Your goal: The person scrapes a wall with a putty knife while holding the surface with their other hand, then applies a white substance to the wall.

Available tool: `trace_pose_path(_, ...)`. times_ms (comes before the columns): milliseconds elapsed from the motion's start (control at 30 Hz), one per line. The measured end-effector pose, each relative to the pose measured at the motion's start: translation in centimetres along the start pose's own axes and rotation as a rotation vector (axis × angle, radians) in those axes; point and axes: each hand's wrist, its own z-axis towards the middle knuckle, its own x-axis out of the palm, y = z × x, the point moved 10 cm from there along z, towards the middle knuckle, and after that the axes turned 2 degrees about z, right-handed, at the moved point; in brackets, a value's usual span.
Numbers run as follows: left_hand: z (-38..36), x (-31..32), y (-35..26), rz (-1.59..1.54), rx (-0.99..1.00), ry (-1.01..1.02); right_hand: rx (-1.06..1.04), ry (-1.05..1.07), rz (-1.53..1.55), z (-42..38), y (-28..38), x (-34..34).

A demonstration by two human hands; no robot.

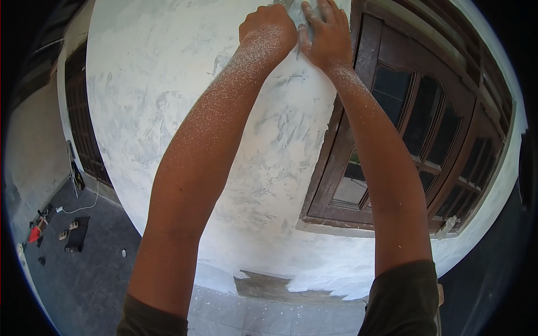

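Note:
Both my arms reach up to a white plastered wall [280,145] with grey patches. My left hand [269,31] is closed in a fist against the upper wall, at the top edge of the view. A small bit of something grey shows beyond its knuckles, too cut off to name. Just to its right, my right hand [326,39] lies with fingers apart against the wall, next to the window frame. Pale dust coats the fingers of my right hand and speckles both forearms, most thickly the left.
A brown wooden window [414,112] with glass panes stands at the right. On the dark floor [106,246] at the left lie sandals [73,225], a black mat [77,235], a red object [35,234] and a white cable [84,208]. White specks dot the ledge below.

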Motion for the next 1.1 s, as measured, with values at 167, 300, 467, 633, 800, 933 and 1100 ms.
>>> trace_pose_path(167,-2.3,0.5,1.4,0.053,-0.05,0.035,-0.017,-0.015,0.006,0.1,-0.1,-0.1)
trace_pose_path(300,-3.2,1.4,1.7,0.096,-0.04,0.034,0.009,0.003,-0.012,0.1,0.0,0.0)
trace_pose_path(467,-0.2,0.8,1.1,0.059,-0.035,0.047,0.003,-0.003,0.005,-0.2,-0.3,0.1)
trace_pose_path(633,-2.9,1.5,2.1,0.142,-0.049,0.049,0.012,0.013,-0.02,0.1,0.0,-0.1)
trace_pose_path(800,0.4,1.1,0.8,0.097,-0.005,0.069,-0.01,-0.012,0.015,0.2,0.0,-0.2)
trace_pose_path(933,-0.5,1.0,1.2,0.042,-0.012,0.015,0.006,0.002,0.009,0.0,0.0,-0.1)
trace_pose_path(1100,-1.6,0.9,0.8,0.076,-0.042,0.023,0.015,0.013,-0.005,0.1,0.0,-0.2)
